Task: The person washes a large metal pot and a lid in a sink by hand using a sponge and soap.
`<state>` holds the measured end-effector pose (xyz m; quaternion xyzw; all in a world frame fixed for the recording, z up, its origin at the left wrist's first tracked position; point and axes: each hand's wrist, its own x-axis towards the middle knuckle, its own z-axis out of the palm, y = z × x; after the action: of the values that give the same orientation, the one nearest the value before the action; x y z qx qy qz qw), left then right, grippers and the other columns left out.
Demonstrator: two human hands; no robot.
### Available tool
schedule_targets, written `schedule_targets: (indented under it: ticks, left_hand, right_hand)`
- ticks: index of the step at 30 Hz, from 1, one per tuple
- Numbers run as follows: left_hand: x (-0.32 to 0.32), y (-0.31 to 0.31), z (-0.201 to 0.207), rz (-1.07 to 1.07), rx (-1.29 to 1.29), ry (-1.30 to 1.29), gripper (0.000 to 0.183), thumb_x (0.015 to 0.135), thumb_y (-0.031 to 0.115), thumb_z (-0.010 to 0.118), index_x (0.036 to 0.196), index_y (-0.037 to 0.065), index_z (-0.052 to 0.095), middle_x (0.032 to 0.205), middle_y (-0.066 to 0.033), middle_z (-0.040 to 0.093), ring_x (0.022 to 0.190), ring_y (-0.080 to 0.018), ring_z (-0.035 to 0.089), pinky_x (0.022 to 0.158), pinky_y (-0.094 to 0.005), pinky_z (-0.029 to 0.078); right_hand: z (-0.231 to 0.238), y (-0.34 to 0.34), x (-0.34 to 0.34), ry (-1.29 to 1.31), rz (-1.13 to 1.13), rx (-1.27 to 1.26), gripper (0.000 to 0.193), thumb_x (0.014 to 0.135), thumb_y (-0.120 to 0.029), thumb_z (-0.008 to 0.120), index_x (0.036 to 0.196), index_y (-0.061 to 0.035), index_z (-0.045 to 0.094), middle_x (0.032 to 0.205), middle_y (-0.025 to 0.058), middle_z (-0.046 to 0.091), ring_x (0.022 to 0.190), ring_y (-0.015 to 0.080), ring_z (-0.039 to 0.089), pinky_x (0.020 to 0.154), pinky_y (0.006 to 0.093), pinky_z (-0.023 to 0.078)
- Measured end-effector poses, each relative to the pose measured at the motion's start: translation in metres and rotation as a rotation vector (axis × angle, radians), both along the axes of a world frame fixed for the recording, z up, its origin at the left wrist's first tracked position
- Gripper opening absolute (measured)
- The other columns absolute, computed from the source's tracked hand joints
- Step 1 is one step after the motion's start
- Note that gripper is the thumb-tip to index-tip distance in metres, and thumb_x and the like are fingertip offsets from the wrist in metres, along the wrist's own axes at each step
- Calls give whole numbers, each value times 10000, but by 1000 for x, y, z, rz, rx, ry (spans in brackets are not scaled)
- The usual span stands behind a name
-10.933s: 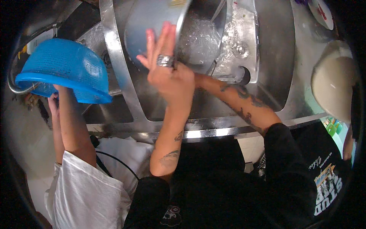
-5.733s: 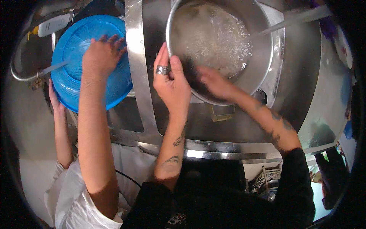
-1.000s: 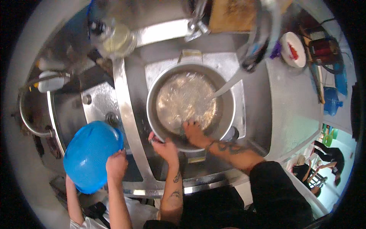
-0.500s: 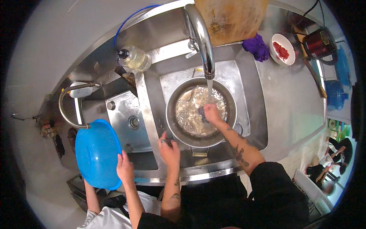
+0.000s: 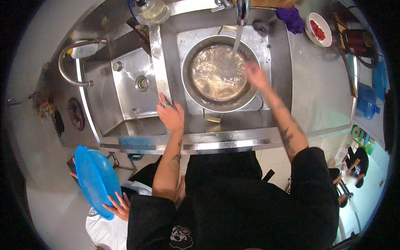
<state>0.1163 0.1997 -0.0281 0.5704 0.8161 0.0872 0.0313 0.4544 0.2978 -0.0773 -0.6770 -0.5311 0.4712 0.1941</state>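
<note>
In the sink (image 5: pixel 279 96) stands a large metal pot (image 5: pixel 186 85) with stirred, cloudy water in it. Water runs into it from the chrome tap (image 5: pixel 242 12). My right hand (image 5: pixel 257 76) is at the pot's right rim, smeared by motion, so its fingers are unclear. My left hand (image 5: pixel 171 116), with a ring on it, rests its fingers on the metal divider (image 5: pixel 160 71) between two basins and holds nothing. A dark scrubber-like clump (image 5: pixel 260 27) lies behind the pot at the right.
A person at my left holds a blue plastic colander (image 5: pixel 95 177). The left basin (image 5: pixel 133 100) has a curved tap (image 5: pixel 62 62). On the right counter are a purple cloth (image 5: pixel 290 20), a white bowl (image 5: pixel 313 38) with red contents and a dark red kettle (image 5: pixel 357 41). A clear bottle (image 5: pixel 155 11) stands behind.
My right hand has left the water for the right rim, and the dark clump it had is now behind the pot. My left hand moved onto the divider. The person's colander moved back from the sink.
</note>
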Motion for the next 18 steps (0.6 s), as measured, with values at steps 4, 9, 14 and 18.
schedule_targets:
  ticks: [4,9,14,18]
  left_hand:
    - [-12,1,4,-42,-114,-40,688,797,173,623,1403,18,336,1090,-215,475,1014,-393,499,869,-480,434]
    - [-17,2,-1,-14,-141,-89,718,798,201,621,1419,36,302,1060,-200,468,996,-396,506,834,-488,449]
    - [-20,2,-3,37,-115,-167,700,781,177,633,1408,60,343,1143,-203,470,1052,-390,498,876,-475,445]
    - [-22,1,-1,29,-98,-176,684,793,183,631,1406,66,350,1160,-205,471,1071,-388,495,884,-469,448]
  right_hand:
    - [-27,-79,-147,-167,370,22,437,837,-376,591,1021,17,639,973,244,655,927,400,639,864,470,498]
    - [-71,-82,-253,-325,289,-35,244,816,-197,585,944,2,644,889,234,668,826,381,667,720,474,548]
    - [-52,-90,-237,-332,389,133,138,825,-76,550,887,-5,651,744,224,652,688,397,661,593,486,535]
    - [-2,-96,-205,-296,429,52,160,866,-147,564,835,-2,626,783,227,650,741,401,641,651,484,512]
